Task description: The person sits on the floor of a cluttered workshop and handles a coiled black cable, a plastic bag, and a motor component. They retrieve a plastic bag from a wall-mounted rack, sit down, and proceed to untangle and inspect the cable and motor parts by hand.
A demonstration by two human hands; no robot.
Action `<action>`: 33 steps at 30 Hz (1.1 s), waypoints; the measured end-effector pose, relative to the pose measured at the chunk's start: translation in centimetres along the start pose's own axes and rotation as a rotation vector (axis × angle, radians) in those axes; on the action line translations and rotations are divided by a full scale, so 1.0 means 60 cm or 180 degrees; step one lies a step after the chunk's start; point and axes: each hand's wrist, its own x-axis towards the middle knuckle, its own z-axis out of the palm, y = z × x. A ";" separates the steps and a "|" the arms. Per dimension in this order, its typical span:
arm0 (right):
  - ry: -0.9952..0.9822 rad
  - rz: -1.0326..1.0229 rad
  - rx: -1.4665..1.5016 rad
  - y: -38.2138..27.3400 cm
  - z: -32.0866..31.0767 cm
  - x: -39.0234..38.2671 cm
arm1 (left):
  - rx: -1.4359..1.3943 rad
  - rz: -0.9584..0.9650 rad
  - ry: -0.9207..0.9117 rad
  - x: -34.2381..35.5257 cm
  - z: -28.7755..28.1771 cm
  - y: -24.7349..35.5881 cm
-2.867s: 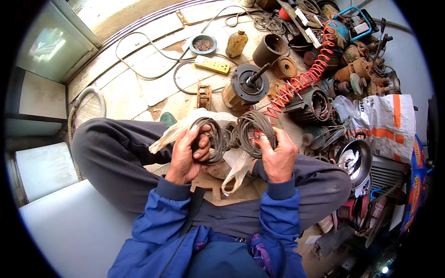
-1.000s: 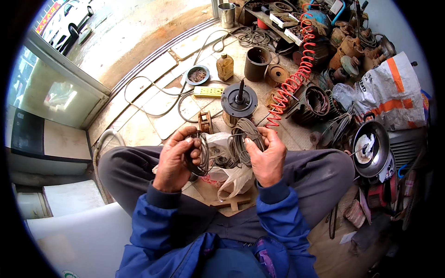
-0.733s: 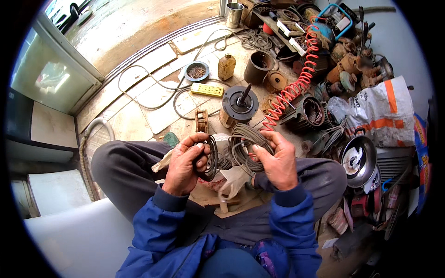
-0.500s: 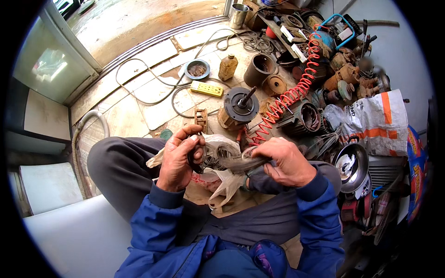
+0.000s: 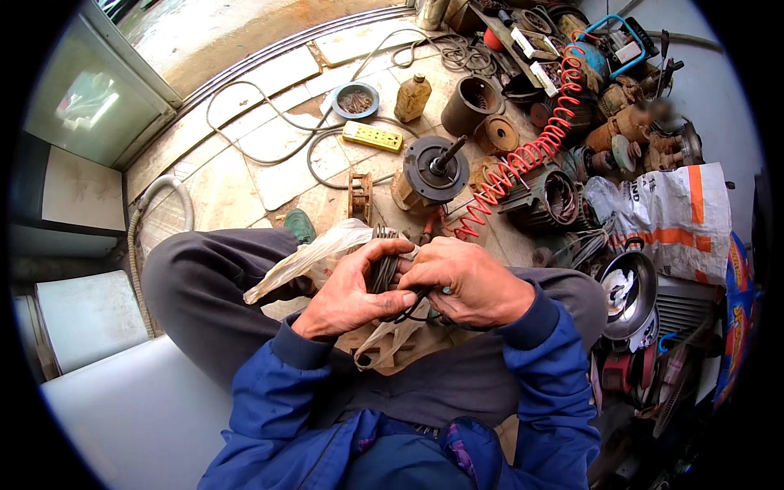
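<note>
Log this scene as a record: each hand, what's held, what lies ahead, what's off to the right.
Left hand: curled around the wire
Right hand: close against the left, over the wire; exact grip partly hidden
Wire: dark, several strands, looped
Near the hands: pale plastic bag, partly hidden behind them
Ahead: motor with a shaft, yellow power strip, bowl, brown bottle
Right side: red coiled hose, white sack with orange stripes, pan

The tiled floor (image 5: 229, 184) bears a yellow power strip (image 5: 372, 135), bottle (image 5: 412, 100) and motor (image 5: 420, 170).
</note>
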 end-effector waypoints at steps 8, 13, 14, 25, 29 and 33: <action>0.0157 0.0048 -0.0301 -0.004 0.018 -0.004 | 0.0676 0.0131 0.0011 0.004 0.011 -0.007; 0.0366 0.0018 -0.0217 -0.007 0.021 0.010 | 0.0690 0.0141 0.0060 0.000 0.009 -0.001; 0.0409 0.0025 -0.0171 -0.012 0.019 0.013 | 0.0484 -0.0043 0.0107 -0.006 0.014 0.012; 0.0364 0.1030 -0.0593 0.082 -0.090 0.204 | -0.0083 0.0218 0.1627 -0.035 -0.010 0.010; 0.0444 0.1592 -0.0888 0.222 -0.065 0.389 | 0.0573 0.0103 0.1632 -0.028 -0.024 0.015; 0.0827 0.2163 -0.1084 0.465 0.002 0.501 | 0.0135 -0.0433 0.1784 -0.012 -0.052 0.056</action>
